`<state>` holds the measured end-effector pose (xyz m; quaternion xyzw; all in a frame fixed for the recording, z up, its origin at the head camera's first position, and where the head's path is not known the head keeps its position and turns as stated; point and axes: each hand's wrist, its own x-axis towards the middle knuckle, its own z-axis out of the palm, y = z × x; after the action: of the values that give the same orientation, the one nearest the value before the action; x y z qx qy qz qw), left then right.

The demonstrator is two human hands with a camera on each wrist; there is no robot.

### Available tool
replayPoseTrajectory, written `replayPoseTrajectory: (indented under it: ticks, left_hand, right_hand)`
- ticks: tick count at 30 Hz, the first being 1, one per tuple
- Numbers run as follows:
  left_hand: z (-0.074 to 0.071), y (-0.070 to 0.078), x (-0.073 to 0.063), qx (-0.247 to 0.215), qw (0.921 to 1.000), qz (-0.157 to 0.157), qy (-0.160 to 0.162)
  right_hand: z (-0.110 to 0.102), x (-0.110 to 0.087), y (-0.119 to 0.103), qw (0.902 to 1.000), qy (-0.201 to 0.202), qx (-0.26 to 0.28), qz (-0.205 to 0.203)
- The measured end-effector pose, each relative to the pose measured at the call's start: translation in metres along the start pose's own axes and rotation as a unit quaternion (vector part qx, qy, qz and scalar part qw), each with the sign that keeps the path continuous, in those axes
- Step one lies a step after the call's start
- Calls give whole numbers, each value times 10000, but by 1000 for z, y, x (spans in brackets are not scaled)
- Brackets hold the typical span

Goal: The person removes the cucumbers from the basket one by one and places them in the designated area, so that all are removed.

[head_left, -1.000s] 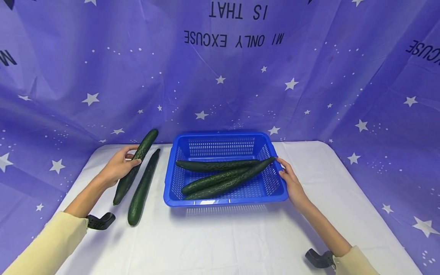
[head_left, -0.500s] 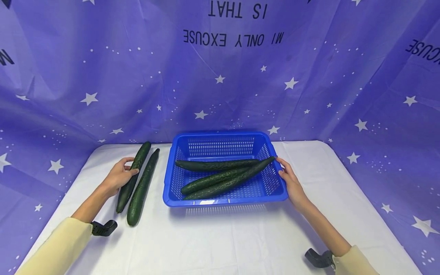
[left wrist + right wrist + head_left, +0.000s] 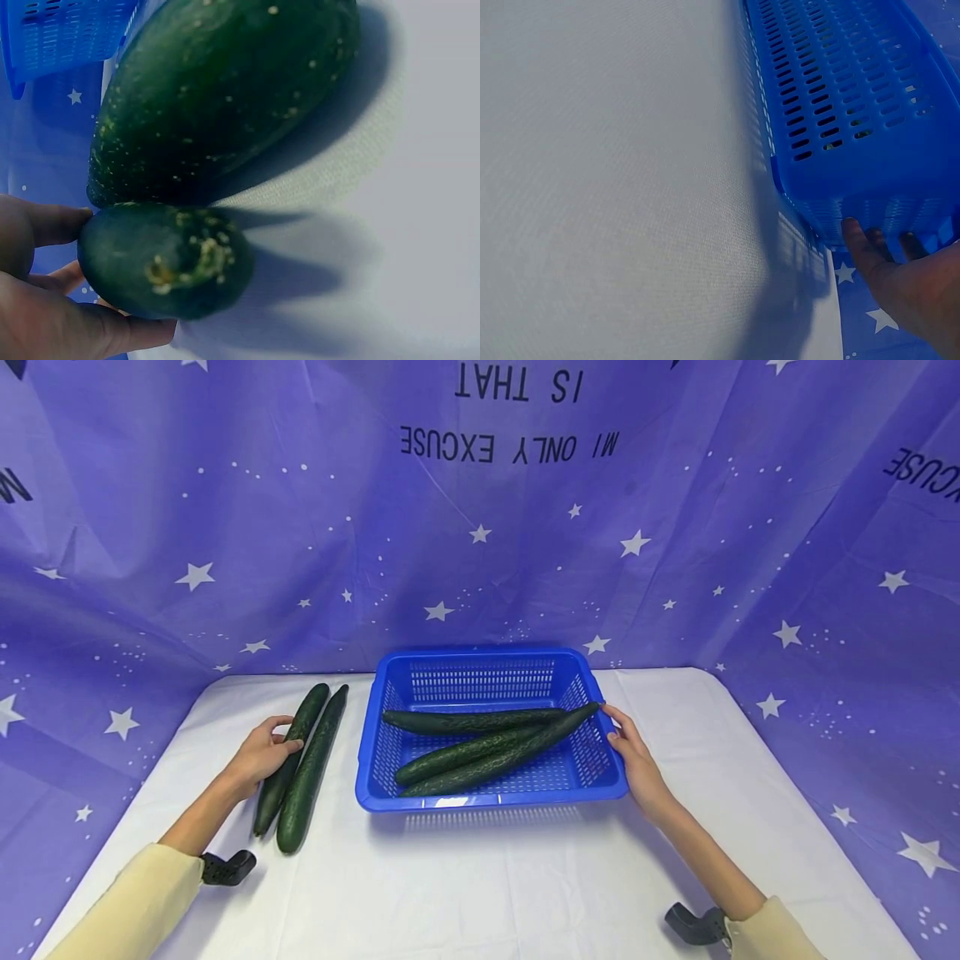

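My left hand (image 3: 258,758) grips a dark green cucumber (image 3: 273,793) around its middle, at the left of the table. Close along its right side lies a second cucumber (image 3: 309,785). In the left wrist view the held cucumber (image 3: 165,259) points its blunt end at the camera, thumb and fingers on either side. A blue perforated plastic basket (image 3: 495,798) stands at the centre, holding three cucumbers; one of them (image 3: 517,756) slants up to the right rim. My right hand (image 3: 641,768) touches the basket's right end with extended fingers, which rest on its outer wall (image 3: 870,191) in the right wrist view.
A white cloth (image 3: 480,885) covers the table. Behind and at both sides hangs a purple curtain (image 3: 480,577) with white stars and lettering. Black curved devices (image 3: 228,867) are worn at both wrists, below pale yellow sleeves (image 3: 127,902).
My left hand has brought its cucumber down and towards me, from above the table to beside the second cucumber. The right hand and the basket have stayed in place.
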<state>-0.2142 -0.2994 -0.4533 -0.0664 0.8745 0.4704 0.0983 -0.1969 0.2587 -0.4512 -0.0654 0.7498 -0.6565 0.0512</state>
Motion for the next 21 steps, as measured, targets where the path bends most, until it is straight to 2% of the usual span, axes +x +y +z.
replayPoseTrajectory:
  ticks: [21]
  left_hand:
    - [0,2,0,331,9993,-107,108]
  right_hand:
    - [-1,1,3,9999,-14,-91,61]
